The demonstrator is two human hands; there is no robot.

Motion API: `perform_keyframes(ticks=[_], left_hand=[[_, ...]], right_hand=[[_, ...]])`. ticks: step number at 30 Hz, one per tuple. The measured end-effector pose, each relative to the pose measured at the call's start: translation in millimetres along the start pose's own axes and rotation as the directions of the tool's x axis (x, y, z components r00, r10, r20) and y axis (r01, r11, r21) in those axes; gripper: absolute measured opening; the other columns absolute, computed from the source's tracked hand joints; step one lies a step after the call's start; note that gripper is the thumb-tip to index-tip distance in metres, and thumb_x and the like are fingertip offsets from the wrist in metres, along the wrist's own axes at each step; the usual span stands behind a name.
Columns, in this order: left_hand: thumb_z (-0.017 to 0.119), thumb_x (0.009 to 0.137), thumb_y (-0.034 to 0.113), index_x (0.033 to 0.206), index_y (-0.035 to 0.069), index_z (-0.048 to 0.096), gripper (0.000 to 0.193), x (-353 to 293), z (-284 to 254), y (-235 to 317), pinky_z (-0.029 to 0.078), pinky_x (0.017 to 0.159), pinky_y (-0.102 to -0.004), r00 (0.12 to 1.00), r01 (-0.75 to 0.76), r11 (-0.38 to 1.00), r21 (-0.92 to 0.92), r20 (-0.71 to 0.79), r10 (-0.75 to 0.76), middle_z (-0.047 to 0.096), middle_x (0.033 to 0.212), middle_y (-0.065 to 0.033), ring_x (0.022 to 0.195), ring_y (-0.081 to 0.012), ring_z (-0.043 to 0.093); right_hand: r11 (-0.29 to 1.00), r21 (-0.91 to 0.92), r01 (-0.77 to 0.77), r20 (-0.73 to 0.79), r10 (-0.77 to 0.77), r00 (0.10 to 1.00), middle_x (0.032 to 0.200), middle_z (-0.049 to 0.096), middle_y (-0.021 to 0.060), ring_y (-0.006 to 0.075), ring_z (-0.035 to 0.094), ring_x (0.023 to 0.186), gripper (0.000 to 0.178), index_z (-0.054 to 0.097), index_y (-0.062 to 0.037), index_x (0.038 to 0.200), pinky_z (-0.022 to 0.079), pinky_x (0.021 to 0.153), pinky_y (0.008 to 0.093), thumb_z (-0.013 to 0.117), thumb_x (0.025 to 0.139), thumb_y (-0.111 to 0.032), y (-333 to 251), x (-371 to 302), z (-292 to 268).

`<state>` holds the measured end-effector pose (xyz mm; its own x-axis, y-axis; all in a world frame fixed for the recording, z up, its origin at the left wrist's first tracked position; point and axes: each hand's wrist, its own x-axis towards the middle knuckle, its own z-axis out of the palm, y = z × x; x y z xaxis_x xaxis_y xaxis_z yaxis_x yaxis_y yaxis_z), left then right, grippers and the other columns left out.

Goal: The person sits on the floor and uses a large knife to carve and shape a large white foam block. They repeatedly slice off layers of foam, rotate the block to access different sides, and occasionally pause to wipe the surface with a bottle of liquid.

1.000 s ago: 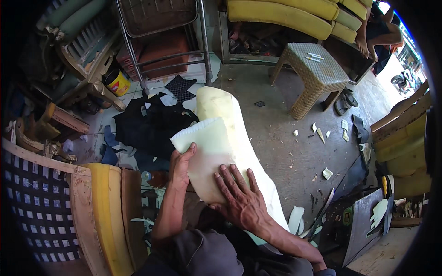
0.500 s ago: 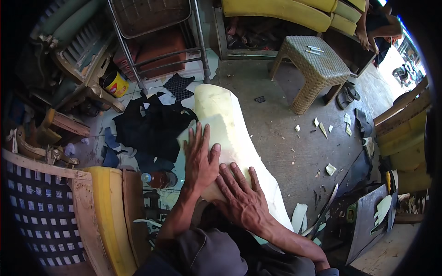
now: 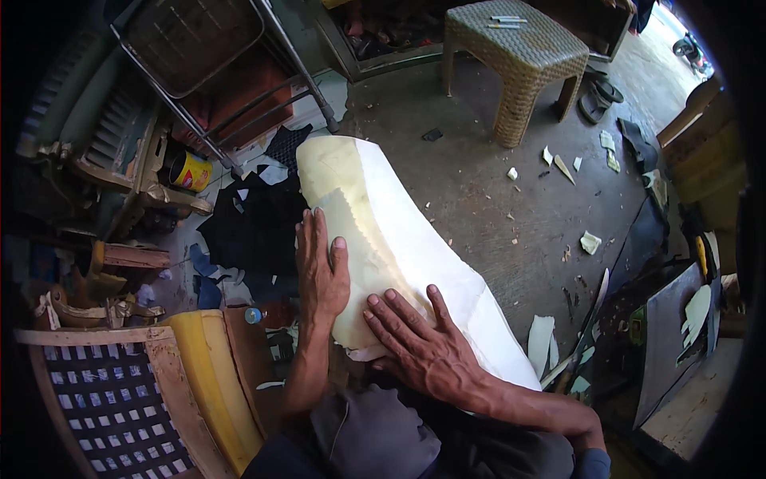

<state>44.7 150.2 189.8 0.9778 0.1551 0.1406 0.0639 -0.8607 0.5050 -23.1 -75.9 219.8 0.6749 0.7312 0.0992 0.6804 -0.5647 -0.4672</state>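
Note:
A long cream-white foam cushion (image 3: 435, 247) stretches away from my lap, rounded at its far end. Over its left side lies a thin pale sheet (image 3: 351, 267) with a jagged right edge. My left hand (image 3: 323, 275) rests flat along the left edge of the sheet, fingers stretched away from me. Lower down, my right hand (image 3: 427, 343) lies on the near part of the sheet and the foam, palm down with fingers spread. Neither hand grips anything; the cushion's near end is partly hidden by my right hand and arm.
A woven stool (image 3: 523, 60) bearing several white sticks stands beyond. Foam scraps (image 3: 590, 242) litter the floor. Dark fabric (image 3: 255, 231) lies left, near a yellow tin (image 3: 190, 171) and a metal-framed chair (image 3: 279, 48). A webbed wooden frame (image 3: 155, 375) is close at left, dark panels (image 3: 674, 343) at right.
My left hand has slid outward to the left side of the cushion, away from my right hand. The sheet's left part now lies down against the foam's side. The whole view has shifted.

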Motion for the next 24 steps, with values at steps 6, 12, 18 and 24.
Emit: perform_keyframes(ticks=[6,12,18,24], left_hand=[[0.034,0.11,0.034,0.159,-0.003,0.027,0.062,4,-1,-2,0.015,0.127,-0.0484,0.998,-0.065,0.996,0.057,0.007,0.065,0.026,0.164,-0.0298,0.154,-0.0445,0.022],[0.033,0.11,0.034,0.158,-0.005,0.028,0.063,2,-6,2,0.013,0.128,-0.048,0.999,-0.046,0.998,0.05,0.02,0.045,0.027,0.163,-0.0313,0.154,-0.0444,0.022],[0.032,0.11,0.034,0.157,-0.006,0.027,0.063,3,-4,3,0.012,0.128,-0.0476,0.999,-0.038,0.997,0.062,0.036,0.036,0.027,0.163,-0.0312,0.154,-0.0436,0.022],[0.026,0.11,0.035,0.161,0.0,0.025,0.062,2,-5,-5,0.011,0.129,-0.0447,0.998,-0.045,0.992,0.116,0.058,0.039,0.023,0.167,-0.0251,0.156,-0.0403,0.016]], right_hand=[[0.984,0.17,0.045,-0.163,-0.017,0.986,0.161,0.04,0.0119,0.0284,0.034,0.152,0.067,0.043,-0.0077,0.153,0.02,0.123,0.0594,0.062,0.096,-0.036,11,-10,4],[0.768,0.641,-0.005,-0.462,0.392,0.796,0.132,0.06,0.0263,0.0427,0.058,0.122,0.054,0.051,0.006,0.137,0.049,0.103,0.0476,0.061,0.084,0.008,26,-16,-2],[0.791,0.611,-0.039,-0.432,0.374,0.821,0.127,0.061,0.0223,0.0408,0.06,0.114,0.044,0.057,0.0033,0.131,0.052,0.095,0.046,0.07,0.089,-0.006,24,-13,1],[0.872,0.473,-0.129,-0.359,0.324,0.875,0.132,0.058,0.0178,0.0381,0.055,0.12,0.058,0.055,-0.0011,0.133,0.047,0.102,0.0474,0.078,0.086,-0.027,14,-8,2]])
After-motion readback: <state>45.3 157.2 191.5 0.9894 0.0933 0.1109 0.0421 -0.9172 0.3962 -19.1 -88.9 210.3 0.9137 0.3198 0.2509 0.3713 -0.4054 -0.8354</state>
